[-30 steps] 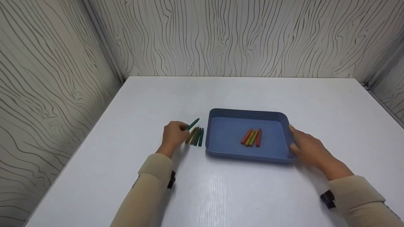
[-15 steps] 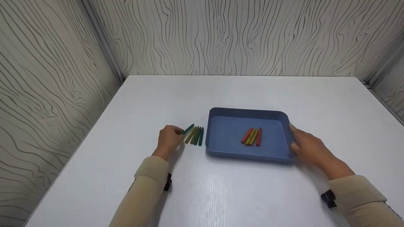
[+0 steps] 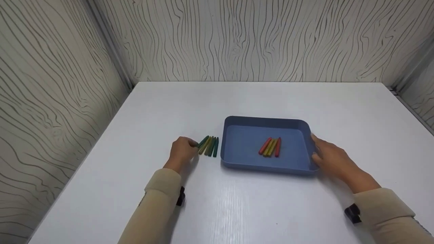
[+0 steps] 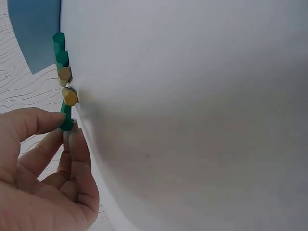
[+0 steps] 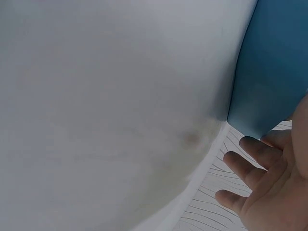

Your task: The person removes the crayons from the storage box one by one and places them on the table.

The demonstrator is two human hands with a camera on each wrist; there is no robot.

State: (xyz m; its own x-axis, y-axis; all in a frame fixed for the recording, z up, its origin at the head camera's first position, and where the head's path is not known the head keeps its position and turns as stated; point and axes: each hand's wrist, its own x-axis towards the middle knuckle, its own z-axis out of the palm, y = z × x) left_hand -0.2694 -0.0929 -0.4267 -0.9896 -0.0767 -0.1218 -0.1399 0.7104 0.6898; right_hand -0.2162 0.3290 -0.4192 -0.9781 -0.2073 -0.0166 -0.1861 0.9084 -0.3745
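In the head view, a white table (image 3: 257, 210) is filling the foreground, line-patterned walls (image 3: 234, 40) standing around it. A blue tray (image 3: 237, 142) is holding red and yellow crayons (image 3: 270, 147); a row of four crayons (image 3: 211, 146) is lying between tray and left hand (image 3: 182, 150). The right hand (image 3: 334, 161) is touching the tray's side.

In the left wrist view, thumb and fingers are pinching a green crayon (image 4: 67, 125) beside the row's yellow end.

In the right wrist view, straight fingers are lying spread.

Crayons (image 3: 270, 147) inside tray (image 3: 240, 145), others (image 3: 212, 147) left
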